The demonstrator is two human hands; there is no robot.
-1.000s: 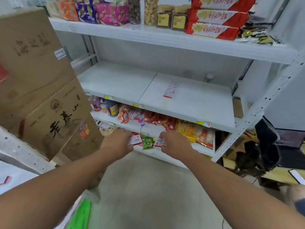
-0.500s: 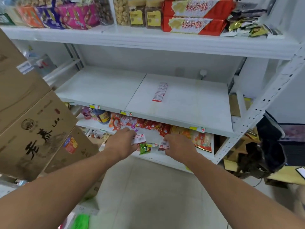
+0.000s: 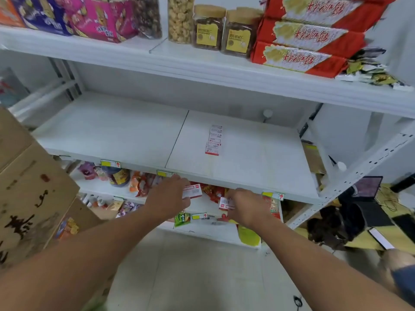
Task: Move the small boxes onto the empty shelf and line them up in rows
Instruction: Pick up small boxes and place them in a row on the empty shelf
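2 small boxes are being carried up toward the empty shelf [image 3: 125, 131]: 1 box [image 3: 192, 191] is gripped by the left hand [image 3: 167, 197], another box [image 3: 226, 203] by the right hand [image 3: 248, 207]. Next, setting down beside the existing row [image 3: 214, 140] seems called for. Fingers are mostly hidden.

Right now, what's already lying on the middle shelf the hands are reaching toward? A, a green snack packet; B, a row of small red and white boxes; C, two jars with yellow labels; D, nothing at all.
B: a short row of small boxes lies on the middle shelf, right of its centre seam.
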